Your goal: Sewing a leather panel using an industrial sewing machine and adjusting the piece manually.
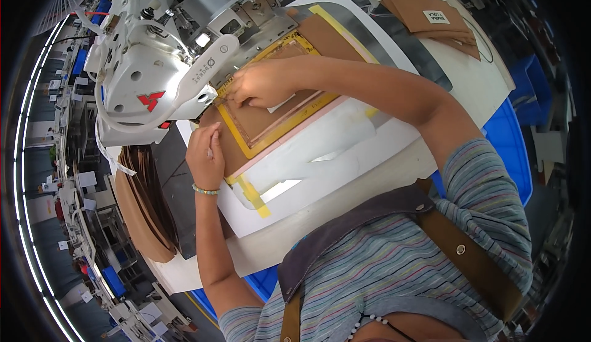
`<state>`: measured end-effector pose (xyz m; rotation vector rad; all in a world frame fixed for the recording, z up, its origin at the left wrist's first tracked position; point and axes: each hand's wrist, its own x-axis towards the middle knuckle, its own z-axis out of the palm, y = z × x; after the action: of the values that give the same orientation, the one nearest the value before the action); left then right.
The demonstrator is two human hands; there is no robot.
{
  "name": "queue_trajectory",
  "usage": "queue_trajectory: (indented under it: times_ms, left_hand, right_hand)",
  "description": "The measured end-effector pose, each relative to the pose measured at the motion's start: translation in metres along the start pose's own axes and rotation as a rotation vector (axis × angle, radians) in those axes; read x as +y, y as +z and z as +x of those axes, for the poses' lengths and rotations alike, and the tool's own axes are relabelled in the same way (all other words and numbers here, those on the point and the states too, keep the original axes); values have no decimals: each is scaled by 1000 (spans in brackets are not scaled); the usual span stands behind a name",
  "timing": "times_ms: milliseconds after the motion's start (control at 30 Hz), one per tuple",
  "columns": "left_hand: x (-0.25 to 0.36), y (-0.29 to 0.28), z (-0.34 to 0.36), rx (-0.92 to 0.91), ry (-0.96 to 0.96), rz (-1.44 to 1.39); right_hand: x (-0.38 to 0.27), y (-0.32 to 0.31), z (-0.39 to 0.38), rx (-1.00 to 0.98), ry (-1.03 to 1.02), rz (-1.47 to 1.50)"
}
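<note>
From where I stand, the brown panel (252,119) lies on the counter (486,65), with the yellow frame (271,137) over it and its far-left part close to the head of the sewing machine (138,77). Right hand (261,88): over the panel inside the frame, fingers bent and bunched; whether they pinch anything, I cannot tell. Left hand (206,152): at the panel's left edge, fingers loosely curled together, grip not established.

Risks, in my judgement: uneven pressure from the two hands could skew the panel beneath the frame. The right fingers sit near the machine head, so a start of the mechanism could injure them. The loose white slip (283,104) beside the right hand could be dragged under the frame. A lifting end of yellow tape (253,195) could let the pale plate (308,146) shift.

Not verifiable: the needle area, screened by the machine head and right hand; the right fingertips; the panel's far-left edge; the far brown stack (431,25), partly overlapped within itself
</note>
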<state>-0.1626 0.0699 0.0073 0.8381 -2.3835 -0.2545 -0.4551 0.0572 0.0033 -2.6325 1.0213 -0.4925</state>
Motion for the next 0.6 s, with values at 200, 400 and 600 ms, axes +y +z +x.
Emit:
queue_trajectory:
  times_ms: [200,400,600]
  left_hand:
    - [23,5,8,-161,136,-6]
    - [26,22,15,-290,204,89]
    - [24,23,16,-318,181,154]
  right_hand:
    - [-24,-55,-61,-173,381,-289]
    - [-4,-9,-130,157,348,-583]
    - [-10,-6,-125,224,351,-583]
